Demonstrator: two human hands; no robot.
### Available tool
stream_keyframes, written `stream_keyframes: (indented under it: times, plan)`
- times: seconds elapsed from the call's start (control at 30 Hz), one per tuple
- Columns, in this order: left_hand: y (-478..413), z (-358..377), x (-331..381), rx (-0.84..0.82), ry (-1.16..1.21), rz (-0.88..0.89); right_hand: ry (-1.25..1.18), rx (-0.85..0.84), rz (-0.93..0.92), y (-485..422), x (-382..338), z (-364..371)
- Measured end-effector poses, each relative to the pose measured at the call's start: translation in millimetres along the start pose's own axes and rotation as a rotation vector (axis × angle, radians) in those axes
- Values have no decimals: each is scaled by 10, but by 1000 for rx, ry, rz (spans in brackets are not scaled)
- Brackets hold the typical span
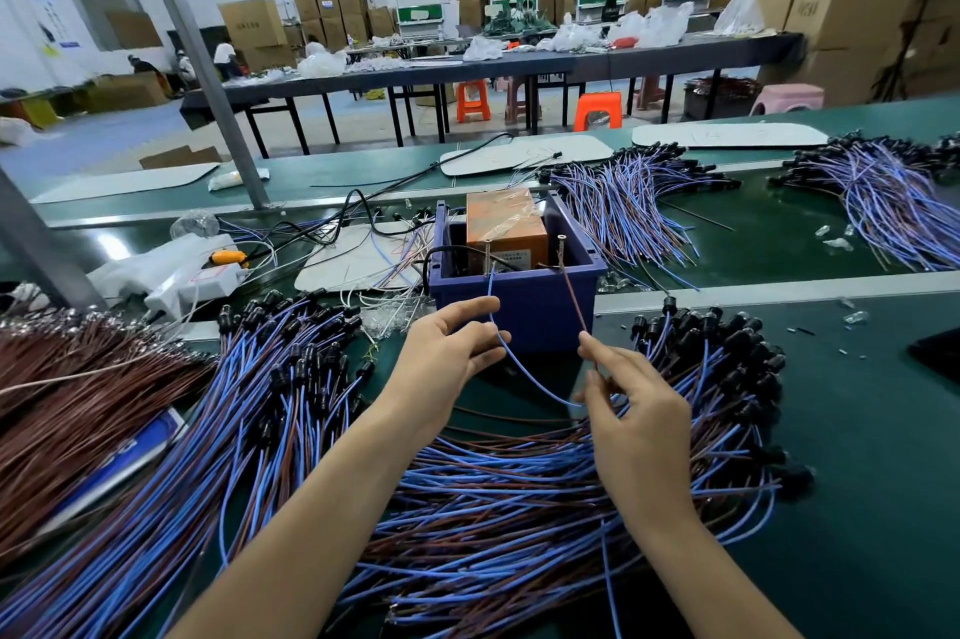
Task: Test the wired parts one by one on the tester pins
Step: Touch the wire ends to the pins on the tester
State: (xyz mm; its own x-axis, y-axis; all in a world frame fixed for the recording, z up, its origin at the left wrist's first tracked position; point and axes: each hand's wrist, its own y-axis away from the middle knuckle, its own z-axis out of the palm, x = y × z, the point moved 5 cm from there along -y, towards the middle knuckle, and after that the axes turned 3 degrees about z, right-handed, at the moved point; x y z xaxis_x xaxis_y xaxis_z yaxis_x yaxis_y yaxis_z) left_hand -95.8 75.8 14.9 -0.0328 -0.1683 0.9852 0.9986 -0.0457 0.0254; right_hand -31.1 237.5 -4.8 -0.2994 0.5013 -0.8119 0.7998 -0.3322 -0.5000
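Centre frame, on the green counter (857, 456): blue tester box (519, 308), orange unit (506, 228) inside, two upright pins at its near rim, left pin (488, 256) and right pin (561, 251). Left hand (452, 347) pinching blue lead (522, 371) between thumb and forefinger, bare tip raised to the left pin, seemingly touching. Right hand (636, 415) pinching brown lead (573, 296) at the fingertips, tip up against the right pin. Leads held apart, one per pin, probably to close the circuit through a single wired part without shorting. Gripped short of the ends, likely for aim; slack of the blue lead drooping in a loop between the hands. Black body of the part under test not traceable, lost among the pile of wired parts (519, 508) spread lower centre under both forearms. Second heap (234, 430) lower left, likely set aside as tested or untested stock; cannot tell which. Judged step: contact check on one piece, many more to go.
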Motion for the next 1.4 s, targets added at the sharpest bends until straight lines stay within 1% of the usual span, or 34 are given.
stream_keyframes:
  times: [0.17,0.4,0.63,0.8,0.87,0.93,1.03,1.1,1.17,1.2,1.27,1.3,1.33,1.37,1.4]
  plan:
    - [12,-13,19,55,45,-31,-7,-4,20,3,5,10]
    - [38,-14,74,110,113,-16,-47,74,37,10,-12,-31]
    - [66,-6,106,121,137,-12,-106,145,33,16,-27,-67]
    - [85,-2,127,121,143,-14,-110,143,20,13,6,-55]
    - [96,11,128,100,128,-23,-102,102,-13,1,-3,-45]
    - [103,16,163,63,98,-13,-104,-2,-92,1,-39,-3]
    - [74,-86,317,36,79,65,-117,-178,-110,40,-49,111]
    - [23,-260,458,59,43,143,-63,-237,-118,60,-27,165]
    - [-41,-511,588,117,-125,245,15,-308,-141,71,1,208]
    - [-76,-647,628,164,-300,289,54,-362,-150,78,15,239]
    - [-166,-874,619,234,-847,305,132,-463,-175,110,31,303]
    - [-225,-940,538,197,-1113,245,169,-494,-192,128,33,325]
    - [-280,-984,408,128,-1317,150,193,-512,-203,140,33,340]
    - [-315,-1016,260,57,-1450,43,202,-523,-204,144,35,349]
    - [-343,-1033,116,8,-1526,-47,202,-531,-194,143,42,351]
